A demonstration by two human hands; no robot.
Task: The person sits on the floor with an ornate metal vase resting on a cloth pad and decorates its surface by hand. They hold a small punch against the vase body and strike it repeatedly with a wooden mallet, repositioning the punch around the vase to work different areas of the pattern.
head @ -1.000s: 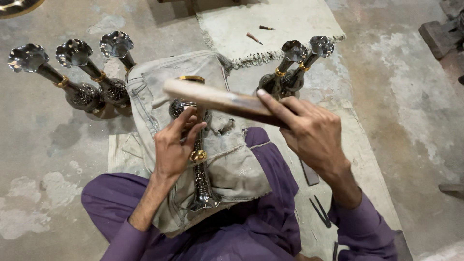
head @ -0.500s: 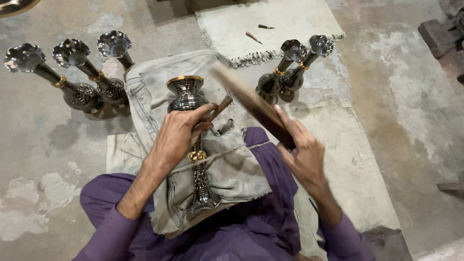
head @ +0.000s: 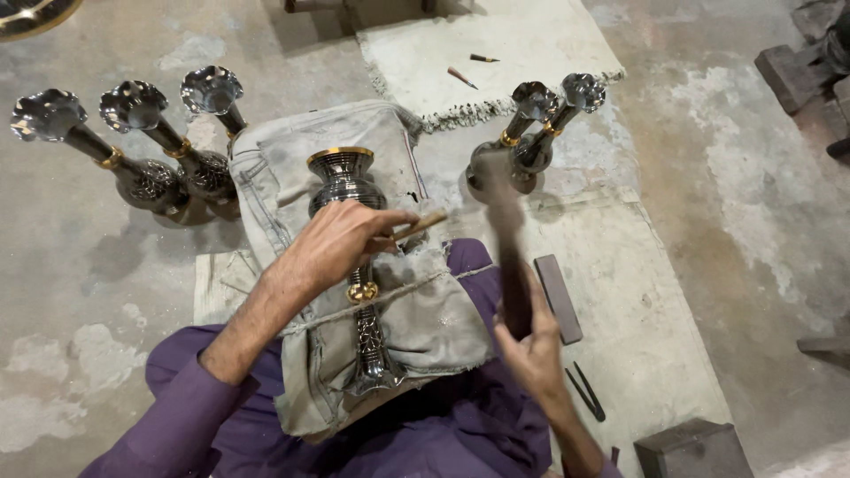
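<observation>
Vase: a dark metal vase (head: 354, 265) with a gold rim is laid on a folded cloth (head: 425, 310) across the lap.
Left hand (head: 341, 243): a thin chisel (head: 418, 227) is pinched against the vase body.
Right hand (head: 531, 345): closed around a blurred wooden mallet (head: 506, 239).
Handling: judged heavy, rigid and slippery; best gripped at the narrow neck.
</observation>
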